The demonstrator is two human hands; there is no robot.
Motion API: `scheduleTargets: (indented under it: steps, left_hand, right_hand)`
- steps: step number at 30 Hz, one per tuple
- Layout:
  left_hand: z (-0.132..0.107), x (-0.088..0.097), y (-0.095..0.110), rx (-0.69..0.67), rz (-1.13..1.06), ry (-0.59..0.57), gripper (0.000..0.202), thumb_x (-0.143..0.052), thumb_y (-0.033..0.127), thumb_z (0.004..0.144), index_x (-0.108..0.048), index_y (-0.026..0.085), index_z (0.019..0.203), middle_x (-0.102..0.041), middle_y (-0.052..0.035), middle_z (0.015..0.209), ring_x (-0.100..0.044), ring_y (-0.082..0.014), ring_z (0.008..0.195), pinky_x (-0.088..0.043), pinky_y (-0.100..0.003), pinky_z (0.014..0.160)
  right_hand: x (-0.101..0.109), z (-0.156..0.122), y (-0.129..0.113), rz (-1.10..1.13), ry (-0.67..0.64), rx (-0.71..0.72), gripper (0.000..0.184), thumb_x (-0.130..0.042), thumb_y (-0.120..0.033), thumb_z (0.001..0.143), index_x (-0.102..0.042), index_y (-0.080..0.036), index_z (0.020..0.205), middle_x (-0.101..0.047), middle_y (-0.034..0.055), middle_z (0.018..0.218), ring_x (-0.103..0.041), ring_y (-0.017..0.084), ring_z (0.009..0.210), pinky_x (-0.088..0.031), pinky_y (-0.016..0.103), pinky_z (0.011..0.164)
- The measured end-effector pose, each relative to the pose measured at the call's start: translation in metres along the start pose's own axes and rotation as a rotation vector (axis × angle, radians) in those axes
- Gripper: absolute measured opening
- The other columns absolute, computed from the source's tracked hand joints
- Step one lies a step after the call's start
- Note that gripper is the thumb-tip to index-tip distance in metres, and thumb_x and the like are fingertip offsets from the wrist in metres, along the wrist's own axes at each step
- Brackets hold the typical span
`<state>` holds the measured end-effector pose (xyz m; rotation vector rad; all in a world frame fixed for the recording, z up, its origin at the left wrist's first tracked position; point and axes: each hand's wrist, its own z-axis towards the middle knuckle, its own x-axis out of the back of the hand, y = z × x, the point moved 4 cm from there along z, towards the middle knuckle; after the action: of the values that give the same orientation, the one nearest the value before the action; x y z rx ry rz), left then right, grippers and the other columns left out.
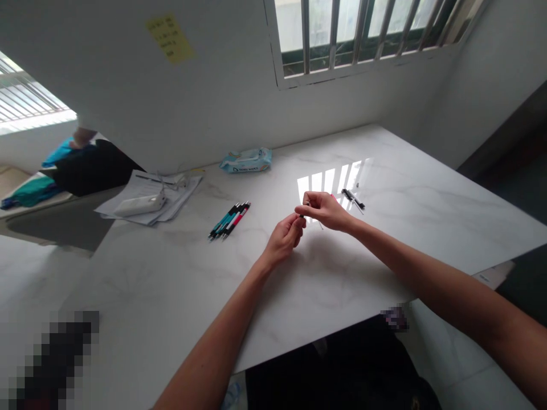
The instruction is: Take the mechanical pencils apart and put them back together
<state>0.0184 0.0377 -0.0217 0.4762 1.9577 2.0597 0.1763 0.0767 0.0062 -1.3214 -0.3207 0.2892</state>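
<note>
My left hand [285, 236] and my right hand [323, 209] meet above the marble-patterned table. Their fingertips are closed around a small dark pen part [302, 216], most of which the fingers hide. Something pink [333, 197] shows just behind my right hand; its shape is mostly covered. To the right lie loose black pen parts [352, 198] with a thin light piece beside them. Left of my hands, several assembled pens [229, 221] with teal, black, white and red barrels lie side by side.
A blue pack of wipes [247, 160] lies against the wall. Papers [106, 204] with a white box-shaped object [141, 204] on them rest at the table's left. A yellow note [171, 39] is on the wall, and a barred window [342, 37] is above the table.
</note>
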Motion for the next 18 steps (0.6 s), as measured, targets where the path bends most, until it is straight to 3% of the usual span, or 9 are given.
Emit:
scheduleTargets:
  steps: [3, 7, 10, 14, 18]
  left_hand:
    - [0.0007, 0.0021, -0.0002, 0.012, -0.08, 0.026, 0.057, -0.07, 0.075, 0.095, -0.054, 0.021, 0.087, -0.037, 0.0081, 0.065, -0.029, -0.0072, 0.053, -0.025, -0.023, 0.048]
    - [0.0004, 0.0015, 0.0002, 0.038, -0.181, 0.006, 0.057, -0.074, 0.074, 0.093, -0.059, 0.018, 0.091, -0.034, 0.0078, 0.069, -0.028, -0.0074, 0.057, -0.023, -0.022, 0.051]
    - [-0.0003, -0.001, 0.0022, 0.035, -0.211, 0.007, 0.056, -0.074, 0.071, 0.093, -0.062, 0.017, 0.094, -0.04, 0.0051, 0.072, -0.034, -0.0089, 0.062, -0.026, -0.024, 0.054]
    - [-0.0006, -0.0039, 0.0051, -0.011, -0.182, 0.033, 0.055, -0.077, 0.07, 0.093, -0.064, 0.017, 0.093, -0.05, 0.0009, 0.079, -0.041, -0.0107, 0.067, -0.035, -0.026, 0.059]
    - [0.0001, -0.0031, 0.0045, -0.017, -0.246, 0.06, 0.054, -0.08, 0.068, 0.092, -0.063, 0.017, 0.091, -0.05, 0.0009, 0.08, -0.042, -0.0103, 0.067, -0.036, -0.027, 0.061]
  right_hand:
    - [0.0043, 0.0023, 0.0017, 0.134, -0.001, -0.015, 0.04, -0.096, -0.047, 0.076, -0.071, -0.019, 0.09, -0.065, -0.0029, 0.076, -0.06, 0.014, 0.071, -0.045, 0.028, 0.065]
    - [0.0053, 0.003, 0.0055, 0.247, -0.041, -0.05, 0.032, -0.091, -0.035, 0.08, -0.081, -0.019, 0.106, -0.074, 0.0, 0.088, -0.067, 0.014, 0.078, -0.054, 0.03, 0.077]
    - [0.0019, 0.0014, 0.005, 0.255, -0.051, -0.032, 0.041, -0.092, -0.035, 0.08, -0.081, -0.022, 0.118, -0.073, 0.0, 0.094, -0.067, 0.013, 0.076, -0.056, 0.031, 0.076]
    - [-0.0012, -0.0008, 0.0021, 0.177, 0.002, 0.004, 0.046, -0.098, -0.038, 0.077, -0.079, -0.02, 0.115, -0.071, -0.0001, 0.09, -0.066, 0.014, 0.075, -0.057, 0.03, 0.071]
    - [-0.0009, -0.0023, -0.0018, 0.259, -0.049, -0.013, 0.055, -0.094, -0.031, 0.079, -0.074, -0.022, 0.129, -0.076, 0.0028, 0.099, -0.071, 0.017, 0.085, -0.062, 0.032, 0.078]
